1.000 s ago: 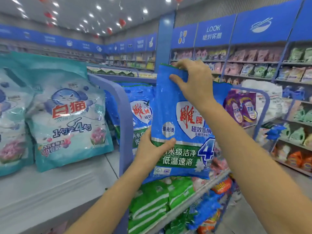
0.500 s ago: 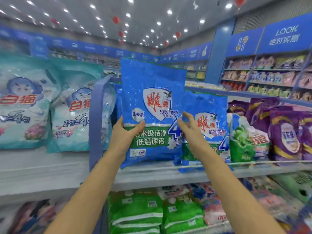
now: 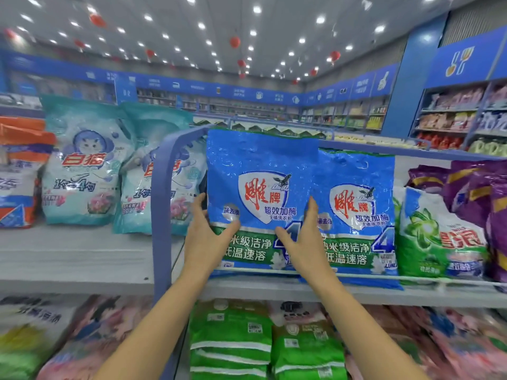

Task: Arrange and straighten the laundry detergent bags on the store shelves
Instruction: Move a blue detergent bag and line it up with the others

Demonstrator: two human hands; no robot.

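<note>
While gripped upright at shelf [image 3: 247, 290] front edge, left end beside divider post [image 3: 160, 215]: blue detergent bag [image 3: 258, 165], left hand [image 3: 205, 237] pinching lower left side, right hand [image 3: 307, 242] lower right, overlapping second blue bag [image 3: 356, 171]. Step: seating, squaring. Next, likely: settle base behind rail [image 3: 411, 278], release evenly.

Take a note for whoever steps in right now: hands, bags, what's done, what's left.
Left hand grips the front blue bag by its left edge; right hand grips the right edge.
The bag stands upright behind the shelf rail, overlapping the second blue bag to its right.
Done: upright in its row.
Left: let go, square both blue bags, perhaps straighten the tilted teal bags.
</note>
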